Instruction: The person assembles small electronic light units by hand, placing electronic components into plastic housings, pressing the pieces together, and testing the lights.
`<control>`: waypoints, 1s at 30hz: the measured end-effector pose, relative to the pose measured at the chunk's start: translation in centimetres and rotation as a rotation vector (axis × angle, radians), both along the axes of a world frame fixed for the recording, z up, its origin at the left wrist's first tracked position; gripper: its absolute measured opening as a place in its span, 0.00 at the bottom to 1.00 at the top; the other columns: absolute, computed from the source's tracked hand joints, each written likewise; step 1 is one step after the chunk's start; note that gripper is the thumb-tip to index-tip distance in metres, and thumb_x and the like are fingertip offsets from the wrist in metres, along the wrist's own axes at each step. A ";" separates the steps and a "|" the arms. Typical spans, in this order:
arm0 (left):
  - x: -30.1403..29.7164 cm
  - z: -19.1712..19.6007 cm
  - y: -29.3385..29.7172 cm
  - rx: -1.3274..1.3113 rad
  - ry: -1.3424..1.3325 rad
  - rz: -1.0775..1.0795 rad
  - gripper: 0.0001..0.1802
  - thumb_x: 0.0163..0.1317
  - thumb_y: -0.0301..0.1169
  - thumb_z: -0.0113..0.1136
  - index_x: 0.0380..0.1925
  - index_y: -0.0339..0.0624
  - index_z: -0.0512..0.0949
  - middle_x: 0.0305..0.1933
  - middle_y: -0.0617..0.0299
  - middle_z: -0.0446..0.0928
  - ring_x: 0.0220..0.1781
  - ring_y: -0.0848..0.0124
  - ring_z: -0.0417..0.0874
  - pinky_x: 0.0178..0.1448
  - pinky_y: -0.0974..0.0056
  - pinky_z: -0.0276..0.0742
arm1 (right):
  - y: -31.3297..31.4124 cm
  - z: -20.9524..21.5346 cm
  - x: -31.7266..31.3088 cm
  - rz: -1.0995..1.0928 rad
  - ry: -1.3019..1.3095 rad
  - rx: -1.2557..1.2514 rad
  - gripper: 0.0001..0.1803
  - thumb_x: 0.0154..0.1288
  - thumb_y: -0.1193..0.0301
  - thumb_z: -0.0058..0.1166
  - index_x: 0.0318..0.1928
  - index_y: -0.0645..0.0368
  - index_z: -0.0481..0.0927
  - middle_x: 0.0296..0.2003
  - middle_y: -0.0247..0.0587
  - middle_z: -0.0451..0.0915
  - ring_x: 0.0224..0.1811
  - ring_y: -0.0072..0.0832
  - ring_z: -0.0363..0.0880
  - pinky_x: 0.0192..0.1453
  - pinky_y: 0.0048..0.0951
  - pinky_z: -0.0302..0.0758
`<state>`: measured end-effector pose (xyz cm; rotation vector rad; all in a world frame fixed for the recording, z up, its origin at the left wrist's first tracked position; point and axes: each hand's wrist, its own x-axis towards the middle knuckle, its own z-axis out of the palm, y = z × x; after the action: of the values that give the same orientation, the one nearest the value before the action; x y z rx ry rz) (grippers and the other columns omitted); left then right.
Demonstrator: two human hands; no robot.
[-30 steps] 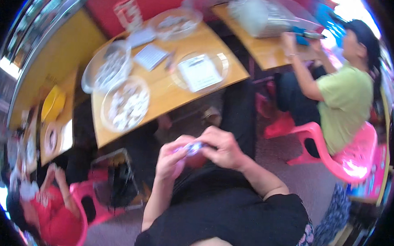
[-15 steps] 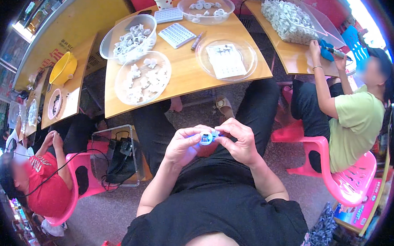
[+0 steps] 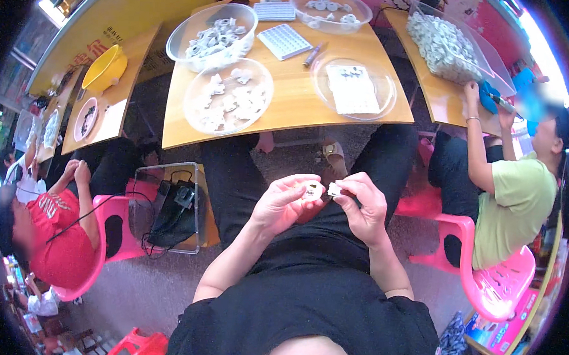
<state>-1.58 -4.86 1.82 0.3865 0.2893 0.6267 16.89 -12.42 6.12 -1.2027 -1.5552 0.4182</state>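
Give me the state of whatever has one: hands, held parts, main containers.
Left hand: pinching round white part
Right hand: pinching small white piece
Round white part: apart from small white piece
Left rear bowl: open, white parts inside
Front tray: open, white pieces inside
Far bowl: open, white parts inside
Right-hand dish: bearing a white card
Storage bin: heaped with white parts

Head cam was a fisheye aimed down and forward over the shirt (image 3: 304, 305), pretty close to the left hand (image 3: 278, 204) and right hand (image 3: 364, 207), with the table (image 3: 289, 92) further off up top.
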 end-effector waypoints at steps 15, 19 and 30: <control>0.4 0.0 -0.7 0.011 0.076 -0.021 0.18 0.67 0.37 0.55 0.48 0.33 0.75 0.37 0.52 0.81 0.33 0.70 0.82 0.35 0.72 0.78 | 0.5 -0.3 -1.1 0.014 -0.038 -0.007 0.03 0.59 0.79 0.57 0.34 0.65 0.77 0.28 0.44 0.75 0.27 0.36 0.76 0.31 0.29 0.72; 0.7 0.4 -0.7 -0.029 0.097 -0.003 0.17 0.67 0.36 0.55 0.48 0.33 0.76 0.39 0.53 0.81 0.34 0.71 0.82 0.36 0.72 0.78 | 0.5 -1.4 -1.7 -0.004 0.201 -0.156 0.03 0.64 0.79 0.53 0.32 0.65 0.77 0.24 0.38 0.75 0.24 0.24 0.74 0.28 0.23 0.70; 0.2 -1.2 -0.2 -0.061 0.024 0.048 0.16 0.67 0.30 0.54 0.51 0.29 0.74 0.46 0.52 0.80 0.45 0.67 0.82 0.46 0.69 0.80 | 0.4 -1.3 -3.2 -0.122 0.374 -0.205 0.03 0.66 0.77 0.55 0.34 0.64 0.79 0.28 0.33 0.79 0.25 0.13 0.75 0.27 0.14 0.72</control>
<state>-1.42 -5.06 0.65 0.3297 0.3409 0.6589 13.71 -12.01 4.80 -1.2831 -1.1331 0.6923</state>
